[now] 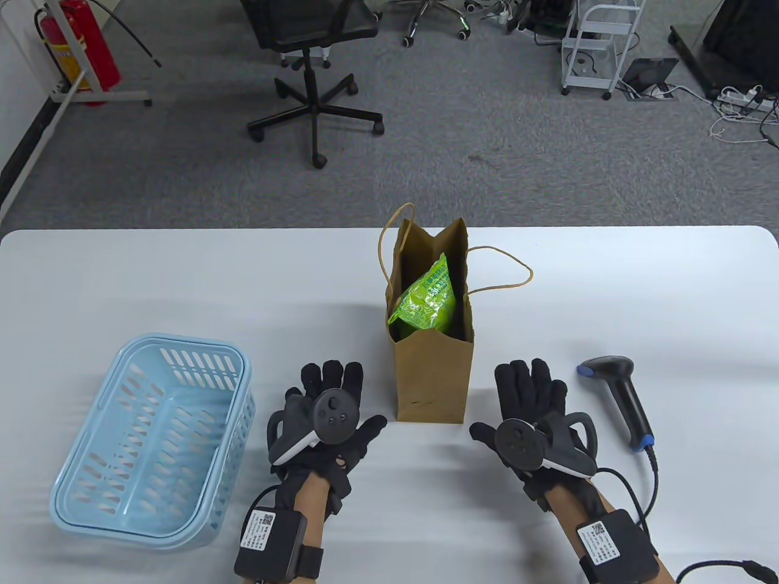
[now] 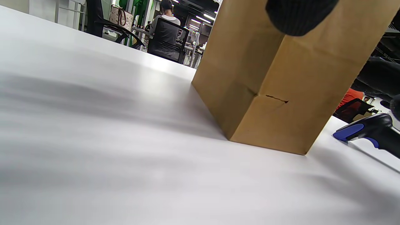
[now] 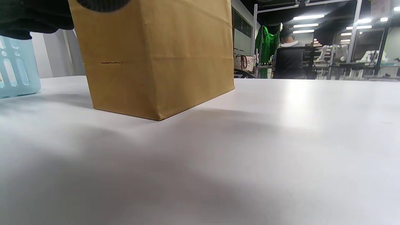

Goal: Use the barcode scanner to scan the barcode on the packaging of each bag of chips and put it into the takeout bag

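Both hands are lying flat on the table (image 1: 608, 292), fingers spread, holding nothing: left hand (image 1: 325, 413) and right hand (image 1: 532, 417) flanking the takeout bag (image 1: 433, 377). One green bag of chips (image 1: 426, 298) is sitting inside it. Blue basket (image 1: 155, 438) is showing no chips, barcode scanner (image 1: 621, 395) is lying idle right of the right hand. Looks finished.

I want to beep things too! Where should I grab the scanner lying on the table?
Probably by its long black handle, coming down from above with the right hand, which rests open just beside it. The barcode scanner lies flat, head pointing away, cable at the near end, so a grip around mid-handle avoids the cable.
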The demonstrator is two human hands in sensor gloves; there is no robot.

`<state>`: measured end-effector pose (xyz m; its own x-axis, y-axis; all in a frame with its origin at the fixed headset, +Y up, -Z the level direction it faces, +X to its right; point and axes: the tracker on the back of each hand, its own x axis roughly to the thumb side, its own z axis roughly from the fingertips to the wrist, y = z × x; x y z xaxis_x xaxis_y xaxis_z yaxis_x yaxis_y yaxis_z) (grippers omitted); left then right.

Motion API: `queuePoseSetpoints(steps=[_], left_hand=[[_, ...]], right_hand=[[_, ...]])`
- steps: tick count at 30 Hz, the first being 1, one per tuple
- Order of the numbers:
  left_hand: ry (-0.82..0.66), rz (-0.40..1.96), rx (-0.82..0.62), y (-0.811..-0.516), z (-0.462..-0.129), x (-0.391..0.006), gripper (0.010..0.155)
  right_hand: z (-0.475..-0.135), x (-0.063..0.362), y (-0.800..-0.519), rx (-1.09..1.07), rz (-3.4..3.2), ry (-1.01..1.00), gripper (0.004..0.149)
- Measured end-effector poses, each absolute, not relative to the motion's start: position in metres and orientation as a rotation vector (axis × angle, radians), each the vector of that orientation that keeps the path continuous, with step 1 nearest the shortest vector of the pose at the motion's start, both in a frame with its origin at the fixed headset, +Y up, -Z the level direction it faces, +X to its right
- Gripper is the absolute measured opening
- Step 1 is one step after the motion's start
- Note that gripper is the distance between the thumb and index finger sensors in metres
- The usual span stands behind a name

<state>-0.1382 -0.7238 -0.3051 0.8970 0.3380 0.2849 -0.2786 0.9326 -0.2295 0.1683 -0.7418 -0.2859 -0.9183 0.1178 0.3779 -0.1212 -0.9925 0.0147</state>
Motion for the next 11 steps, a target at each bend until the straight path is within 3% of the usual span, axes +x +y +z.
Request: queuePoseSetpoints(steps=[4, 11], left_hand=[[-0.327, 0.309, -0.204, -0.7276, -0.3069, -0.1374, 0.091], [-0.320, 0.295, -0.217, -0.7305, -0.3088, -0.1372, 0.090]], right_hand=[[-0.2905, 0.1696, -0.7466, 0.534, 2.920, 0.067, 0.099], [-0.2928, 0.1674, -0.7425, 0.547, 2.943, 0.013, 0.097]])
